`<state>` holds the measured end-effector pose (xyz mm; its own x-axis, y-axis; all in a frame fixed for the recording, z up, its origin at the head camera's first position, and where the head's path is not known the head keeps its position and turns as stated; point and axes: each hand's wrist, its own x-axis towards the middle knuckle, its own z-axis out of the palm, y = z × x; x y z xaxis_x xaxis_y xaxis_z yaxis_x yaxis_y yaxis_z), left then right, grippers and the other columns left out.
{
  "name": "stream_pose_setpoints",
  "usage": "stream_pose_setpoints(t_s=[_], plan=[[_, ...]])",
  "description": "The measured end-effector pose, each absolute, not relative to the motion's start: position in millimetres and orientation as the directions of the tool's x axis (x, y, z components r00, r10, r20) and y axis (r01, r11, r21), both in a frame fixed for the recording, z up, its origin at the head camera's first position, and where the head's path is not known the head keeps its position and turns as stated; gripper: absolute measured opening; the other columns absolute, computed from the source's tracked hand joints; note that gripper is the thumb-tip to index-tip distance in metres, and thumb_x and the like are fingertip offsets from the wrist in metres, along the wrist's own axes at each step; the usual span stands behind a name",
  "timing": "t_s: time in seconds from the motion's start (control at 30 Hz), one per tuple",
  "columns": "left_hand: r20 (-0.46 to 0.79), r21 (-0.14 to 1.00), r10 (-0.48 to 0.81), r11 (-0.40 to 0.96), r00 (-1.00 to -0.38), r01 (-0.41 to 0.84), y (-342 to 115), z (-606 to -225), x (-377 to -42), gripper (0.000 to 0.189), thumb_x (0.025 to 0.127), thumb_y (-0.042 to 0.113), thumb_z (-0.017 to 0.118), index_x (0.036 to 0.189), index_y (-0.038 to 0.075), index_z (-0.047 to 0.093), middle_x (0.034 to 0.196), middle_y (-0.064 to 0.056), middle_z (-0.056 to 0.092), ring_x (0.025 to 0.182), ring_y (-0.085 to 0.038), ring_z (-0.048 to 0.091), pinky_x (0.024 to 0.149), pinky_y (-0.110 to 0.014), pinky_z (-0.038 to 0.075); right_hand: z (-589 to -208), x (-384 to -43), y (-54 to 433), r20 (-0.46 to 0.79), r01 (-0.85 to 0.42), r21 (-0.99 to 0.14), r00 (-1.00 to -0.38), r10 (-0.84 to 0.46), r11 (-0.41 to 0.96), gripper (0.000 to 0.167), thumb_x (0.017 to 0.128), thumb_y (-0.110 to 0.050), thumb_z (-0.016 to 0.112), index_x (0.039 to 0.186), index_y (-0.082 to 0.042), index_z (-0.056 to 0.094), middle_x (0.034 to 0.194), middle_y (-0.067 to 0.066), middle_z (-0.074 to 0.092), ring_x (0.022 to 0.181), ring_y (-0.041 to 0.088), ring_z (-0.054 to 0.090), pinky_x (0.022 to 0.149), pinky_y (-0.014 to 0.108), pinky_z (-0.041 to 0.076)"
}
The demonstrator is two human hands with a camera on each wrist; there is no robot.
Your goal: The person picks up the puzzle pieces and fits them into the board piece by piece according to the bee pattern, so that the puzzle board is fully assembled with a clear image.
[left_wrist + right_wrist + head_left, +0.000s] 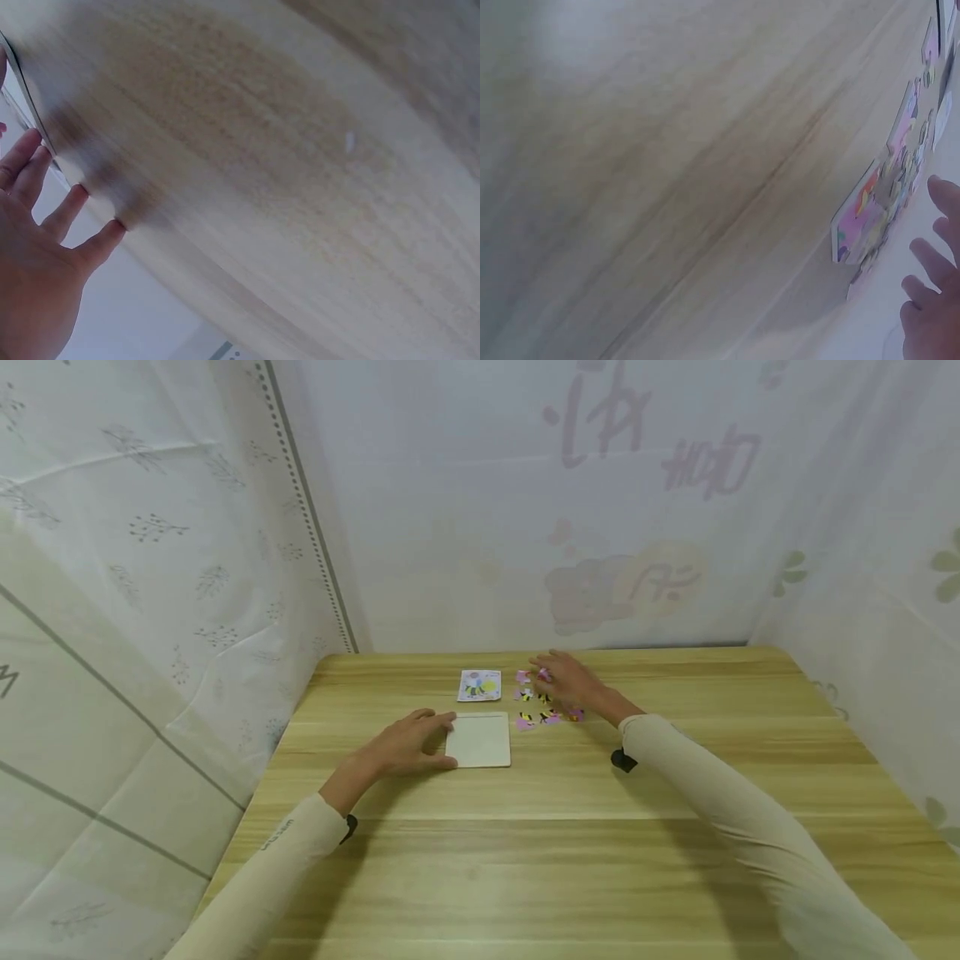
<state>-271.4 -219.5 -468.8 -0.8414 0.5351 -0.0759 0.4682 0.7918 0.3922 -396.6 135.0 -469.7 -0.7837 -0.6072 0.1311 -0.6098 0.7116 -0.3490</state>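
Observation:
My left hand [411, 743] lies at the left side of a thin white square board [478, 742], thumb and fingertips touching its edge. In the left wrist view that hand's fingers [69, 211] are spread. Out over the puzzle pieces [549, 717] reaches my right hand [567, 681], fingers loosely bent and somewhat blurred. A pink piece [543, 674] shows between its fingers; I see no piece clearly gripped. Pink, yellow and black pieces [855, 223] also appear beside the right hand [937, 277] in the right wrist view. The hand covers some pieces.
A small picture card [479, 686] with a bee on it lies behind the white board. Everything rests on a wood-grain table [480, 868]. Pale patterned curtains [465, 527] hang behind the table and along both sides.

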Motion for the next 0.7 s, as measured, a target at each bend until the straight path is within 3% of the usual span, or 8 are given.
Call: stream_pose_setpoints(t_s=[0.13,0.2,0.27,0.5,0.7], plan=[[-0.081,0.387,0.533,0.796,-0.842,0.466,-220.1,-469.9,-273.2,0.089,0.09,0.062,0.073,0.16,0.016,0.043,0.15,-0.011,0.052,0.144,-0.036,0.042,0.114,-0.059,0.038,-471.8,-402.0,132.4,0.162,-0.629,-0.378,-0.767,-0.621,0.679,0.049,0.102,-0.017,0.069,0.144,0.005,0.057,0.131,0.022,0.066,0.125,0.041,0.056,0.109,0.055,0.042],[-0.08,0.39,0.535,0.793,-0.841,0.468,-219.8,-469.7,-273.0,0.089,0.09,0.062,0.073,0.16,0.015,0.042,0.15,-0.011,0.052,0.143,-0.036,0.043,0.114,-0.059,0.038,-472.9,-403.3,130.9,0.171,-0.632,-0.395,-0.764,-0.623,0.666,0.046,0.101,-0.016,0.07,0.142,0.005,0.059,0.123,0.02,0.069,0.113,0.037,0.06,0.102,0.053,0.048],[-0.077,0.395,0.535,0.791,-0.842,0.467,-219.4,-468.7,-271.6,0.089,0.09,0.061,0.074,0.16,0.015,0.043,0.148,-0.011,0.053,0.142,-0.036,0.045,0.113,-0.06,0.039,-473.9,-404.4,128.4,0.175,-0.64,-0.406,-0.755,-0.633,0.652,0.043,0.102,-0.014,0.069,0.139,0.005,0.062,0.12,0.019,0.07,0.109,0.034,0.061,0.104,0.052,0.047],[-0.078,0.398,0.523,0.797,-0.849,0.454,-217.2,-467.7,-269.1,0.089,0.089,0.062,0.075,0.159,0.016,0.044,0.148,-0.011,0.052,0.138,-0.036,0.048,0.11,-0.06,0.042,-475.0,-405.9,120.8,0.132,-0.616,-0.398,-0.772,-0.622,0.68,0.036,0.104,-0.015,0.066,0.137,0.0,0.066,0.126,0.015,0.07,0.109,0.03,0.063,0.094,0.047,0.053],[-0.07,0.394,0.509,0.804,-0.858,0.445,-216.8,-467.6,-268.6,0.087,0.088,0.063,0.075,0.157,0.018,0.047,0.148,-0.012,0.051,0.137,-0.037,0.049,0.11,-0.061,0.042,-478.6,-409.3,114.9,0.135,-0.612,-0.373,-0.78,-0.611,0.698,0.03,0.103,-0.011,0.067,0.131,0.0,0.07,0.127,0.014,0.071,0.119,0.031,0.063,0.1,0.044,0.053]])
